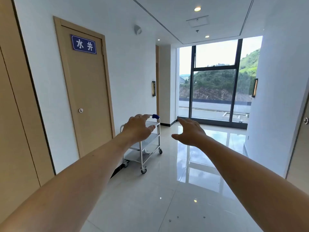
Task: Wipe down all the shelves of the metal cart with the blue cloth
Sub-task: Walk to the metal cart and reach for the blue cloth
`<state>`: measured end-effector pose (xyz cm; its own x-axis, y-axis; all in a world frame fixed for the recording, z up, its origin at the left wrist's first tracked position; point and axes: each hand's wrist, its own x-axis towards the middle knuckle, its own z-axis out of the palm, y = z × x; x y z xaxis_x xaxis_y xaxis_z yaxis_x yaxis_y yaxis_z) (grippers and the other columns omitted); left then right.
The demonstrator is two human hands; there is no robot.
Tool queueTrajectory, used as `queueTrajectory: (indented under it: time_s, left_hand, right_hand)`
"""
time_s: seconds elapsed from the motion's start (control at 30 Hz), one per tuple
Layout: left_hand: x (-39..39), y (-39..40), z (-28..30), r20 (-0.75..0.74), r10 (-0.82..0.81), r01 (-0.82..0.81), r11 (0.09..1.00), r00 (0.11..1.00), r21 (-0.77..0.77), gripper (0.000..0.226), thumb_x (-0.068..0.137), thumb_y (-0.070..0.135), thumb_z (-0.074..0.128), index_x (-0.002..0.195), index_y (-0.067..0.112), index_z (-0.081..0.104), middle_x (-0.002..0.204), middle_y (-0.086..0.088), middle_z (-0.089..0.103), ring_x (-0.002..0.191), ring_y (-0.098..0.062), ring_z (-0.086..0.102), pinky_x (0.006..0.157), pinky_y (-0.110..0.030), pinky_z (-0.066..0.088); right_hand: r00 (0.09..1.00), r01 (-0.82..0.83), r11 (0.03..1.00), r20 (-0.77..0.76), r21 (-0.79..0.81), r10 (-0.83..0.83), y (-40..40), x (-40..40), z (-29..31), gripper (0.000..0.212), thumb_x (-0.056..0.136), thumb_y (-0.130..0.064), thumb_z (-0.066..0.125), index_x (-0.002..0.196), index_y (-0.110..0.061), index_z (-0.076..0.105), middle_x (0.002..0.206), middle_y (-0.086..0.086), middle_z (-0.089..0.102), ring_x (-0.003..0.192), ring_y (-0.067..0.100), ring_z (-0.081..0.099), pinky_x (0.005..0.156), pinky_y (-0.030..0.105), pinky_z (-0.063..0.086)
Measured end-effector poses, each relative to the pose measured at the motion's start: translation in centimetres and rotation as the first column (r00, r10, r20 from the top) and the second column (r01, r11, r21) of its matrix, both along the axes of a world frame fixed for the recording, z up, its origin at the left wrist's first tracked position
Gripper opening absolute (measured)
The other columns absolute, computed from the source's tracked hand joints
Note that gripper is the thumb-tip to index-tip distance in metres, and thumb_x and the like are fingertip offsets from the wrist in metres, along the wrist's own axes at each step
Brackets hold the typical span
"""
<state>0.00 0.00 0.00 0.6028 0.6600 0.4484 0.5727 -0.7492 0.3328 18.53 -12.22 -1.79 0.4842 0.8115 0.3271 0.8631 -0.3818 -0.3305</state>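
glossy floor (167,190) underfoot, both the left hand (136,129) and right hand (190,133) spread empty, so the wheeled metal cart (147,144) may roll when the blue cloth (155,116) gets grabbed.

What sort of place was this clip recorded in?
Probably a corridor in a hotel or office building: a glossy tiled floor, a closed door with a blue sign and a tall window at the far end. A metal cart stands by the wall.

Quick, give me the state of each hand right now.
Left hand: open, fingers loosely spread, holding nothing.
Right hand: open, fingers relaxed, holding nothing.
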Motion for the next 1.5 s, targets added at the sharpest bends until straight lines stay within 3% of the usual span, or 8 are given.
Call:
queueTrajectory:
  time_s: [0.27, 0.5, 0.93, 1.1, 1.27, 1.5]
  left_hand:
    - [9.0, 5.8, -0.6, -0.035, 0.043, -0.043, 0.999, 0.998, -0.001, 0.060, 0.092, 0.050, 0.051, 0.145, 0.026, 0.037, 0.149, -0.004, 0.042, 0.136, -0.025, 0.037, 0.108, -0.044, 0.037]
    - [19.9, 10.8, 0.0, -0.036, 0.079, -0.080, 0.997, 0.996, -0.008, 0.061, 0.091, 0.051, 0.052, 0.145, 0.025, 0.037, 0.147, -0.005, 0.044, 0.135, -0.027, 0.039, 0.107, -0.046, 0.039]
    - [33.6, 21.4, -1.8, -0.090, 0.116, -0.119, 0.992, 0.989, -0.037, 0.060, 0.091, 0.050, 0.051, 0.144, 0.027, 0.037, 0.148, -0.004, 0.044, 0.135, -0.027, 0.039, 0.104, -0.044, 0.040]
    - [38.4, 28.4, -2.8, -0.071, 0.082, -0.084, 0.996, 0.994, -0.024, 0.057, 0.090, 0.050, 0.054, 0.141, 0.029, 0.041, 0.146, -0.002, 0.045, 0.131, -0.026, 0.042, 0.104, -0.044, 0.042]
    - [42.8, 37.2, -2.8, -0.038, 0.025, -0.026, 1.000, 0.999, -0.016, 0.047, 0.090, 0.046, 0.056, 0.131, 0.024, 0.049, 0.130, -0.003, 0.056, 0.117, -0.024, 0.049, 0.098, -0.041, 0.046]
    - [48.5, 49.8, -2.1, -0.052, -0.004, 0.003, 0.999, 0.999, -0.034, 0.052, 0.090, 0.048, 0.054, 0.134, 0.021, 0.047, 0.136, -0.008, 0.053, 0.125, -0.029, 0.046, 0.103, -0.042, 0.041]
  right_hand:
    - [1.000, -0.006, 1.000, -0.002, -0.006, 0.006, 5.9, 9.5, 0.0, 0.085, 0.088, -0.056, 0.067, 0.157, -0.029, 0.025, 0.162, 0.006, 0.031, 0.149, 0.033, 0.022, 0.115, 0.047, 0.031]
    - [0.999, -0.038, 0.999, 0.015, -0.025, 0.038, 11.5, 20.6, 0.9, 0.083, 0.088, -0.056, 0.066, 0.156, -0.027, 0.029, 0.152, 0.006, 0.042, 0.142, 0.032, 0.032, 0.110, 0.045, 0.036]
    - [0.998, -0.063, 0.995, -0.027, -0.077, 0.061, 22.5, 33.7, -1.0, 0.083, 0.087, -0.057, 0.066, 0.156, -0.029, 0.029, 0.160, 0.004, 0.035, 0.148, 0.029, 0.025, 0.115, 0.048, 0.034]
    - [0.999, -0.040, 0.996, -0.015, -0.076, 0.039, 28.9, 37.7, -1.9, 0.080, 0.087, -0.056, 0.066, 0.154, -0.030, 0.031, 0.155, 0.003, 0.039, 0.144, 0.029, 0.029, 0.112, 0.045, 0.036]
    - [1.000, 0.004, 0.997, -0.013, -0.071, -0.004, 37.0, 41.7, -1.5, 0.081, 0.089, -0.054, 0.065, 0.156, -0.029, 0.028, 0.160, 0.002, 0.032, 0.148, 0.029, 0.024, 0.113, 0.045, 0.032]
    - [0.998, 0.056, 0.994, 0.004, -0.091, -0.055, 48.9, 46.5, -1.1, 0.079, 0.090, -0.055, 0.064, 0.156, -0.028, 0.029, 0.160, 0.003, 0.033, 0.147, 0.029, 0.027, 0.112, 0.045, 0.034]
